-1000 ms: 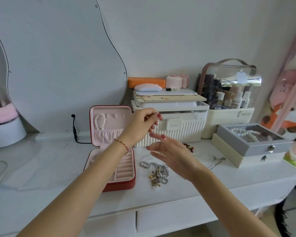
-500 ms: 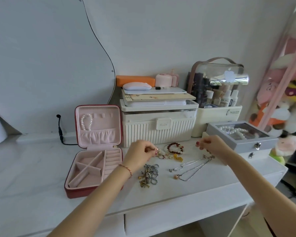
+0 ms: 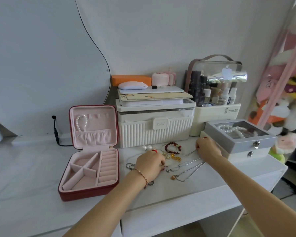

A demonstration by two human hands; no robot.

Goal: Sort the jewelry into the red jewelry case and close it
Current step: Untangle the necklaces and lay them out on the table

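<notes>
Your left hand (image 3: 149,164) has dropped lower, fingers curled over the silver chain necklaces (image 3: 186,168); right hand (image 3: 207,147) still pinches one chain's end. Open red leather jewelry case (image 3: 91,170) sits left of your fingers.

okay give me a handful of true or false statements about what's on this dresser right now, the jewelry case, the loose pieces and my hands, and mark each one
1. The red jewelry case is shut. False: it lies open, lid upright.
2. A pearl bracelet hangs inside the lid. True.
3. Two loose pearls lie in front of the ribbed white box. True.
4. The right hand rests on the case. False: it is by the grey glass-top box, at the silver chains.
5. The left hand is down among the loose jewelry. True.
</notes>
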